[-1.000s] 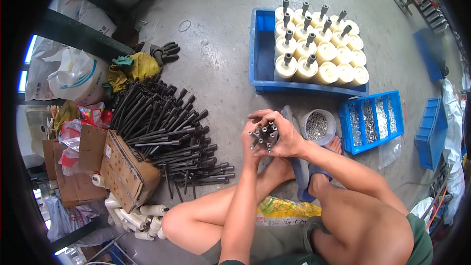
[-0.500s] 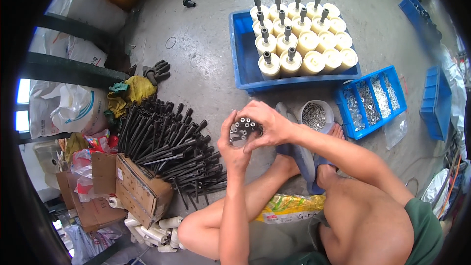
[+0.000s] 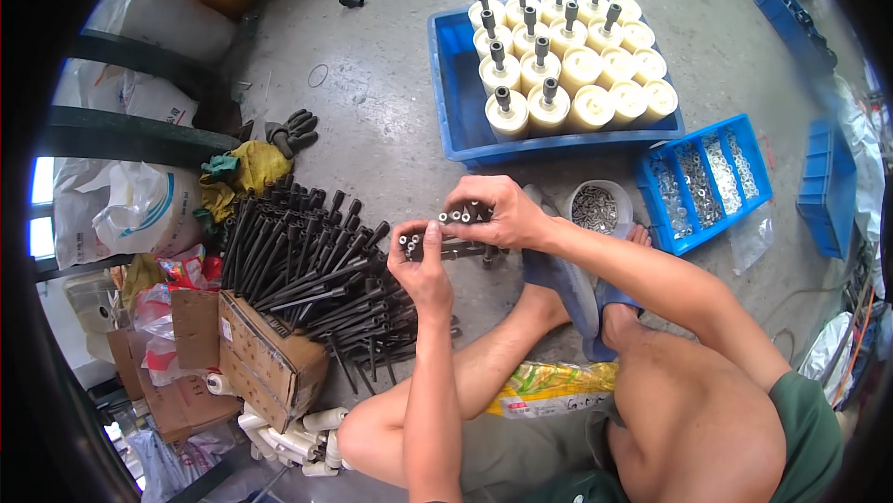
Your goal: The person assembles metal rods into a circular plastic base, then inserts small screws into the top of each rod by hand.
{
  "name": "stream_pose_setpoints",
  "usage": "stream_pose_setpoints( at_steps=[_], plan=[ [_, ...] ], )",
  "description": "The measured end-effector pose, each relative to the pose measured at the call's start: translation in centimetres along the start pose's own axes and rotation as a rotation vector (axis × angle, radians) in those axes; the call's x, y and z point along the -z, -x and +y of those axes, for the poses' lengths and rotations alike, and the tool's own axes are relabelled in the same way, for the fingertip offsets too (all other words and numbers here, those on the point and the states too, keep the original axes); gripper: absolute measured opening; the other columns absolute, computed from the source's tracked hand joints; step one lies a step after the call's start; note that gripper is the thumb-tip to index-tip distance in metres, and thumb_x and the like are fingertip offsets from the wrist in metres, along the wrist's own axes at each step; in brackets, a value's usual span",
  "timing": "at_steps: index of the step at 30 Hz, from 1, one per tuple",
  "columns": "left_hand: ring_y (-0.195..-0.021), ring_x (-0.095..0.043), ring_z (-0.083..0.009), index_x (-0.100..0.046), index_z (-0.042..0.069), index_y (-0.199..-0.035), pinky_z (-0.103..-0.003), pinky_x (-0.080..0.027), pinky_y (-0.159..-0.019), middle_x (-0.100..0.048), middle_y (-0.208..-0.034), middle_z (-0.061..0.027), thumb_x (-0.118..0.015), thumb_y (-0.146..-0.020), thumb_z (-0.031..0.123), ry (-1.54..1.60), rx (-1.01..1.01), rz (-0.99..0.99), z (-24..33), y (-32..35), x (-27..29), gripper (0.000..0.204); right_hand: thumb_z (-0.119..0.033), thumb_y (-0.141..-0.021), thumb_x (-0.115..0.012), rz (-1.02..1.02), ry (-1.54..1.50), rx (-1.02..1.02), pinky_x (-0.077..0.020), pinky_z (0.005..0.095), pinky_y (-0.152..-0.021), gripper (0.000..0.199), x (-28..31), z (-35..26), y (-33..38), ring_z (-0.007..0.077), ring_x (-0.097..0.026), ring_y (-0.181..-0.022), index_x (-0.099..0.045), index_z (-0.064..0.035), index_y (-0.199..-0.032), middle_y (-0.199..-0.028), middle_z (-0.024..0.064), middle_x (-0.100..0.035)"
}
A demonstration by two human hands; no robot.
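Note:
My left hand is closed around a few black rods, whose round ends with pale rings face up beside the thumb. In my right hand is another group of black rods, gripped at the upper ends, with their shafts partly visible below the palm. The two hands are side by side, the left thumb close to the right-hand rods. To the left lies a big pile of similar black rods, spread over and beside a cardboard box.
Ahead, a blue crate holds cream cylinders, several with black rods upright in them. At right are a bowl of small metal parts and a divided blue tray of washers and nuts. A dark glove lies at far left.
The single bundle ringed by both hands is now split, some rods in each hand. My left hand has shifted left, and the right has moved up and tilted its rods.

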State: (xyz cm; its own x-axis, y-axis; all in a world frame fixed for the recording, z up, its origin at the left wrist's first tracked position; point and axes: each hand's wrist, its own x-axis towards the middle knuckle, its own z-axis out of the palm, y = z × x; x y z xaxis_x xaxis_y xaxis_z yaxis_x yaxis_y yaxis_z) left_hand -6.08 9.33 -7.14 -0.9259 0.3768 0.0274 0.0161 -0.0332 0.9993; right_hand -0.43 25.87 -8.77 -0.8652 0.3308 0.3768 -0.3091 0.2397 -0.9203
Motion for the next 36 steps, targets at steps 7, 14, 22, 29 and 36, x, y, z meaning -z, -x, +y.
stream_pose_setpoints(
  at_steps=[7, 14, 22, 29, 36],
  plan=[
    [-0.088, -0.061, -0.0175, -0.062, 0.000, -0.086, -0.033, -0.049, -0.087, -0.065, -0.088, -0.0070, -0.063, -0.102, 0.008, 0.098, -0.077, 0.008, -1.7, -0.5, 0.6, 0.018, -0.016, -0.080, -0.088, -0.158, 0.090, 0.098, -0.0487, 0.0352, -0.063, 0.028, 1.0, -0.1, -0.1, 0.0226, -0.062, -0.071, -0.070, -0.0022, -0.096, -0.081, 0.0087, -0.065],
    [-0.111, -0.068, -0.0227, -0.068, -0.001, -0.107, -0.035, -0.050, -0.102, -0.074, -0.115, -0.0166, -0.081, -0.091, 0.010, 0.052, -0.076, -0.114, -1.1, -0.2, -0.1, 0.023, -0.012, -0.077, -0.088, -0.196, 0.048, -0.067, -0.0555, 0.0359, -0.076, 0.035, 1.1, -0.2, 0.8, 0.0259, -0.071, -0.085, -0.072, -0.0024, -0.108, -0.096, 0.0124, -0.074],
    [-0.099, -0.069, -0.0203, -0.057, 0.001, -0.094, -0.035, -0.054, -0.092, -0.075, -0.106, -0.0165, -0.077, -0.097, 0.017, 0.104, -0.153, 0.061, -1.7, 0.1, -1.8, 0.026, -0.007, -0.079, -0.084, -0.070, 0.269, 0.089, -0.0544, 0.0399, -0.073, 0.031, 0.7, -0.1, 1.1, 0.0324, -0.068, -0.084, -0.072, -0.0014, -0.106, -0.093, 0.0131, -0.072],
    [-0.056, -0.047, -0.0109, -0.047, 0.008, -0.076, -0.029, -0.046, -0.062, -0.050, -0.063, 0.0003, -0.072, -0.100, 0.008, 0.355, 0.048, 0.333, -1.4, -1.5, 0.1, 0.034, -0.005, -0.077, -0.086, 0.066, 0.232, -0.051, -0.0535, 0.0344, -0.070, 0.021, 1.2, -0.9, 1.6, 0.0243, -0.068, -0.079, -0.074, -0.0007, -0.094, -0.085, 0.0108, -0.074],
    [-0.079, -0.061, -0.0092, -0.067, 0.007, -0.094, -0.025, -0.050, -0.075, -0.069, -0.086, -0.0011, -0.084, -0.087, 0.004, -0.012, -0.099, 0.156, -1.7, 0.0, 0.1, 0.018, -0.014, -0.076, -0.090, -0.141, 0.217, -0.015, -0.0520, 0.0362, -0.069, 0.031, 0.1, -1.1, 1.7, 0.0248, -0.068, -0.080, -0.075, -0.0028, -0.100, -0.091, 0.0113, -0.074]
  ],
)
